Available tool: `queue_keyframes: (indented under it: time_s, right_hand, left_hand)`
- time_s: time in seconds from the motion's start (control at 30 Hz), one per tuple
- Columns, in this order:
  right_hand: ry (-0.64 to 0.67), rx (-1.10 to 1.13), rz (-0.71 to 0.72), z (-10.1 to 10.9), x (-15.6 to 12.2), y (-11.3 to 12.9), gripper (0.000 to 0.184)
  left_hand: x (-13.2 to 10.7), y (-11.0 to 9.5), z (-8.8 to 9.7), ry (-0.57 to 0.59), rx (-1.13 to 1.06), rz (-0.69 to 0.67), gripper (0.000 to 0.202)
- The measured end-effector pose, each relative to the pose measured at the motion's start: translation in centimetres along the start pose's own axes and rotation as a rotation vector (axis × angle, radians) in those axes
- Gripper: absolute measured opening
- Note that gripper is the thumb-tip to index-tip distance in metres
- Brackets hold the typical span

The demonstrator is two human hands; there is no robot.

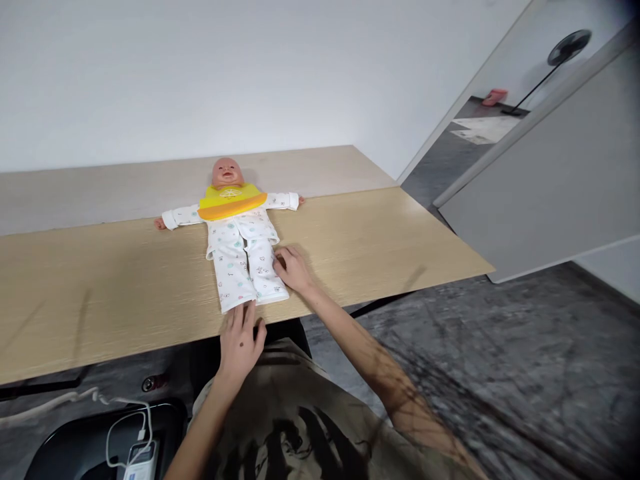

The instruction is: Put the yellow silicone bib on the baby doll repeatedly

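Observation:
A baby doll lies on its back on the wooden table, arms spread, in white patterned pyjamas with a yellow and orange bib on its chest. My left hand rests flat at the table's near edge, fingers stretched out and touching the hem of the doll's left trouser leg. My right hand lies beside the other trouser leg, fingers curled against the fabric; whether it pinches the cloth is unclear.
A white wall stands behind the table. At right, a grey door panel and an opening with a standing fan. Below the table at left, a dark seat holds a white charger and cable.

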State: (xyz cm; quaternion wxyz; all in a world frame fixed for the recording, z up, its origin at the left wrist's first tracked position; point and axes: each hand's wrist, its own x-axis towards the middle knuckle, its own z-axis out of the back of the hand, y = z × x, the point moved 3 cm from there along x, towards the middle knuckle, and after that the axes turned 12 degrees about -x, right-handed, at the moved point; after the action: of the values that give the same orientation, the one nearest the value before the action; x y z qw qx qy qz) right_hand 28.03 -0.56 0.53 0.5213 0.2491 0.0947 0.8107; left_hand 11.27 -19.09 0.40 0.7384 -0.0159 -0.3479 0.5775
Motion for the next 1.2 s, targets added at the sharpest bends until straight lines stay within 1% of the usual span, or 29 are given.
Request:
queue_keyframes:
  time_s: [0.1,0.17,0.23,0.27,0.33,0.37,0.43,0.5,0.6,0.67,0.77,0.93,1.07,1.2]
  right_hand:
    - [-0.002,0.005,-0.004,0.0,0.0,0.0,0.020]
    - [-0.010,0.020,-0.008,0.0,0.0,0.1,0.020]
    - [-0.015,0.041,-0.015,0.1,0.0,0.1,0.020]
    - [-0.013,0.051,-0.026,0.1,0.0,0.1,0.020]
    - [0.007,0.055,-0.076,0.2,0.2,0.0,0.020]
    - [0.024,0.040,-0.112,0.3,0.3,-0.1,0.020]
    - [0.058,-0.036,-0.180,0.4,0.9,-0.2,0.019]
    - [0.093,-0.160,-0.227,0.7,1.8,-0.1,0.023]
    - [0.170,-0.319,-0.277,1.1,3.7,0.2,0.034]
    - [0.215,-0.371,-0.308,1.3,4.9,0.3,0.039]
    - [0.240,-0.403,-0.332,1.5,6.3,0.5,0.041]
    - [0.247,-0.430,-0.316,1.4,6.9,0.6,0.040]
    - [0.240,-0.449,-0.280,1.4,7.0,0.6,0.038]
    - [0.249,-0.466,-0.260,1.4,7.0,0.7,0.039]
  left_hand:
    - [-0.3,0.5,1.4,-0.139,-0.230,-0.055,0.030]
    - [0.1,1.7,2.9,-0.258,-0.328,-0.054,0.023]
    - [1.3,3.6,4.3,-0.343,-0.332,-0.001,0.019]
    - [2.3,4.8,4.9,-0.344,-0.316,0.060,0.019]
    - [4.9,7.3,5.8,-0.305,-0.243,0.204,0.020]
    - [6.4,8.4,6.1,-0.286,-0.171,0.271,0.023]
    - [9.3,10.4,6.2,-0.172,-0.001,0.386,0.030]
    - [11.7,11.7,5.9,-0.062,0.119,0.472,0.038]
    - [14.0,12.7,4.9,0.072,0.206,0.549,0.044]
    - [14.9,12.9,4.2,0.123,0.254,0.579,0.043]
    - [15.7,13.1,3.5,0.162,0.314,0.596,0.037]
    - [16.5,13.5,3.1,0.223,0.360,0.593,0.037]
    - [16.4,13.6,3.0,0.219,0.365,0.552,0.039]
    - [16.4,13.8,3.0,0.160,0.357,0.545,0.039]
